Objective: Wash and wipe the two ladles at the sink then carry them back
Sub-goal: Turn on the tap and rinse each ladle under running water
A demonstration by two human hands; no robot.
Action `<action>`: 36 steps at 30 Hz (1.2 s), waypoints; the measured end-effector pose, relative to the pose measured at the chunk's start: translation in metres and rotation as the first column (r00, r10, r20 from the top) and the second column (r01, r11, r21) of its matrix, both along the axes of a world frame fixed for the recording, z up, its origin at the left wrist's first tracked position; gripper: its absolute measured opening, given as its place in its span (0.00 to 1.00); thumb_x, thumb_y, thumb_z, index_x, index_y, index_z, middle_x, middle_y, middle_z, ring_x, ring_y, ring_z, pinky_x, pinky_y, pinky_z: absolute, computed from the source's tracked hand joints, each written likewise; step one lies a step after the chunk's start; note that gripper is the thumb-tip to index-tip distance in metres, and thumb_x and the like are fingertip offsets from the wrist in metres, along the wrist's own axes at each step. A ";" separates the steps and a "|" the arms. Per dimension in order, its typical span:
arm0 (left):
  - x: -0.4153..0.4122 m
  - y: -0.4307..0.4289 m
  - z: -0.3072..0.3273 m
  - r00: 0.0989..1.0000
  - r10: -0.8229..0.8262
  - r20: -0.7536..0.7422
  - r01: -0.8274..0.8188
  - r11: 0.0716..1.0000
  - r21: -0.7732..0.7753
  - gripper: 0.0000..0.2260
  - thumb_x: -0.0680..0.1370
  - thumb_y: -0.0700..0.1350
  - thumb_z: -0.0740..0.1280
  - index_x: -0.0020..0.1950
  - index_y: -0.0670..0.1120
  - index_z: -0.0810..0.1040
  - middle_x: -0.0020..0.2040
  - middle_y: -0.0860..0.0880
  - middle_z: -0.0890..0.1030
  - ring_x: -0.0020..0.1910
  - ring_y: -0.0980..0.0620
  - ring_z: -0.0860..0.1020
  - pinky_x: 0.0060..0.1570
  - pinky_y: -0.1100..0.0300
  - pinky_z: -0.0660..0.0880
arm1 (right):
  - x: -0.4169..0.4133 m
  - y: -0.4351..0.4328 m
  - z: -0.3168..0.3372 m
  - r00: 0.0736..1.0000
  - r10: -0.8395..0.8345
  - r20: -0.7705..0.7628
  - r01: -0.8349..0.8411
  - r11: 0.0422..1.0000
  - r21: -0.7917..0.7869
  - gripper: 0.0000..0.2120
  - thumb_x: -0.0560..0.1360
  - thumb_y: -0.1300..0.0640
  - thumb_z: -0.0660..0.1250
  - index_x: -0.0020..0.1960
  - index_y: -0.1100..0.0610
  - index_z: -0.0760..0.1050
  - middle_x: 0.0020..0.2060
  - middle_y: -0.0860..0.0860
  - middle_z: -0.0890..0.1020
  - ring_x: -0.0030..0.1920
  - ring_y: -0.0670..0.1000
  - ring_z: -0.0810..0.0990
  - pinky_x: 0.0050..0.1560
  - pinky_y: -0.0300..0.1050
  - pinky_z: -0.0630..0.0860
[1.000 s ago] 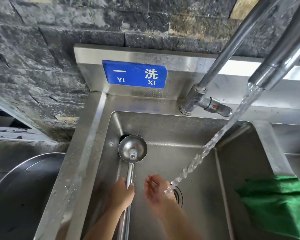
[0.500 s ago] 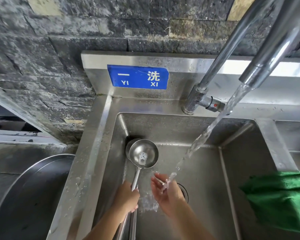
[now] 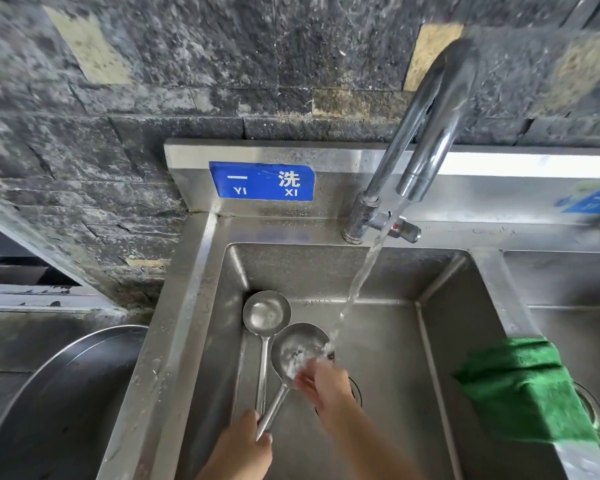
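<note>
sink: a steel basin [image 3: 388, 375] set below a dark stone wall [image 3: 222, 64], its rim wet and speckled with drops.
tap: a curved steel spout [image 3: 430, 133] rises from the back ledge and arcs forward; a stream of water [image 3: 361, 282] falls at a slant into the basin.
near ladle: steel ladle [image 3: 300, 348], bowl up, tilted under the stream; water lands at the bowl's right edge and froths white inside.
far ladle: a second ladle [image 3: 266, 315] lies just left of the first, bowl near the basin's back-left corner, handle running straight toward the person; the two handles cross close to the left hand.
left hand: left hand [image 3: 245, 445] at the bottom edge, fingers curled tight around the handle ends; it plainly grips the near ladle's handle, and whether it also clasps the far one cannot be told.
right hand: right hand [image 3: 321, 382] reaches in from the lower right, fingers loosely spread and pressed to the near bowl's lower right rim, blurred in the splash; it grips nothing.
drain: a round drain [image 3: 355, 389] shows partly behind the right hand.
cloth: a green cloth [image 3: 520, 386] is draped over the divider between this basin and the next one on the right.
sign: a blue plate [image 3: 262, 181] on the backsplash reads "yi xi" under white characters.
left of sink: a large round steel pan [image 3: 66, 403] sits below the rim, well apart from the ladles.
</note>
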State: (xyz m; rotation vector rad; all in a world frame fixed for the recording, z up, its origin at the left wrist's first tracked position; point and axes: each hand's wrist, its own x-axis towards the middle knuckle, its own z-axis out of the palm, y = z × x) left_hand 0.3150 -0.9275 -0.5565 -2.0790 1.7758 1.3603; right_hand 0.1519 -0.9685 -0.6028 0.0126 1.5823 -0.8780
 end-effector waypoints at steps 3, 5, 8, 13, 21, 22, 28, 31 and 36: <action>0.001 0.006 0.007 1.000 -0.020 -0.007 0.020 1.000 -0.010 0.06 0.79 0.51 0.62 0.52 0.51 0.71 0.47 0.53 0.79 0.50 0.54 0.81 0.43 0.69 0.70 | -0.002 -0.001 0.001 0.881 0.295 -0.370 -0.293 0.954 0.062 0.08 0.76 0.57 0.64 0.44 0.56 0.82 0.39 0.54 0.86 0.44 0.57 0.84 0.52 0.52 0.81; 0.001 0.010 0.010 0.999 -0.030 -0.013 0.030 1.000 -0.009 0.08 0.79 0.52 0.62 0.54 0.50 0.72 0.50 0.52 0.80 0.52 0.55 0.81 0.47 0.67 0.71 | -0.007 0.000 0.003 0.715 0.450 -0.535 -0.465 0.878 0.117 0.11 0.79 0.56 0.62 0.56 0.55 0.80 0.51 0.53 0.84 0.53 0.57 0.82 0.53 0.47 0.76; -0.001 0.012 0.013 0.999 -0.051 -0.018 0.051 0.999 -0.004 0.08 0.80 0.51 0.61 0.55 0.49 0.73 0.53 0.51 0.81 0.52 0.54 0.80 0.50 0.66 0.72 | -0.013 0.002 -0.002 0.259 0.612 -0.748 -0.758 0.609 0.236 0.17 0.80 0.58 0.61 0.68 0.58 0.75 0.66 0.56 0.75 0.66 0.59 0.75 0.61 0.46 0.73; -0.009 0.008 0.016 0.998 -0.060 -0.035 0.062 0.997 0.040 0.10 0.79 0.48 0.60 0.53 0.43 0.76 0.48 0.46 0.82 0.42 0.51 0.80 0.38 0.65 0.72 | -0.012 0.009 -0.010 0.028 0.728 -0.685 -0.937 0.259 0.237 0.21 0.86 0.53 0.54 0.77 0.53 0.68 0.80 0.54 0.65 0.79 0.59 0.64 0.76 0.55 0.66; -0.017 -0.004 0.022 0.991 -0.077 -0.106 0.078 0.997 0.012 0.07 0.79 0.44 0.59 0.45 0.42 0.72 0.37 0.47 0.77 0.26 0.54 0.71 0.22 0.67 0.66 | -0.035 0.005 -0.013 -0.248 0.657 -0.712 -0.850 0.206 0.485 0.27 0.85 0.52 0.53 0.82 0.56 0.55 0.83 0.57 0.41 0.83 0.60 0.46 0.82 0.58 0.53; -0.020 -0.009 0.023 0.991 -0.083 -0.101 0.083 0.997 -0.001 0.07 0.79 0.44 0.59 0.43 0.44 0.70 0.36 0.48 0.75 0.27 0.54 0.71 0.21 0.66 0.66 | -0.036 0.002 -0.013 -0.206 0.678 -0.705 -0.868 0.205 0.452 0.27 0.84 0.55 0.55 0.81 0.55 0.56 0.83 0.57 0.51 0.82 0.61 0.54 0.80 0.58 0.58; -0.025 -0.022 0.023 0.989 -0.099 -0.106 0.095 0.995 -0.043 0.09 0.78 0.44 0.59 0.37 0.47 0.66 0.32 0.49 0.72 0.27 0.52 0.69 0.24 0.61 0.66 | -0.042 -0.002 -0.009 -0.208 0.675 -0.708 -0.846 0.239 0.476 0.36 0.82 0.57 0.60 0.84 0.52 0.45 0.81 0.60 0.32 0.81 0.64 0.32 0.82 0.61 0.45; -0.030 -0.027 0.025 0.988 -0.102 -0.116 0.096 0.994 -0.056 0.08 0.78 0.43 0.59 0.38 0.46 0.67 0.33 0.49 0.72 0.28 0.51 0.69 0.24 0.62 0.65 | -0.039 -0.003 -0.009 -0.243 0.652 -0.719 -0.861 0.196 0.469 0.45 0.77 0.62 0.63 0.84 0.55 0.38 0.83 0.55 0.36 0.82 0.60 0.35 0.82 0.59 0.41; -0.028 -0.026 0.020 0.980 -0.092 -0.174 0.086 0.996 -0.039 0.07 0.77 0.45 0.60 0.41 0.42 0.70 0.34 0.47 0.74 0.29 0.50 0.70 0.27 0.58 0.66 | -0.055 0.001 -0.012 -0.231 0.567 -0.791 -0.828 0.313 0.466 0.47 0.73 0.67 0.67 0.84 0.51 0.45 0.82 0.61 0.38 0.81 0.62 0.31 0.79 0.56 0.35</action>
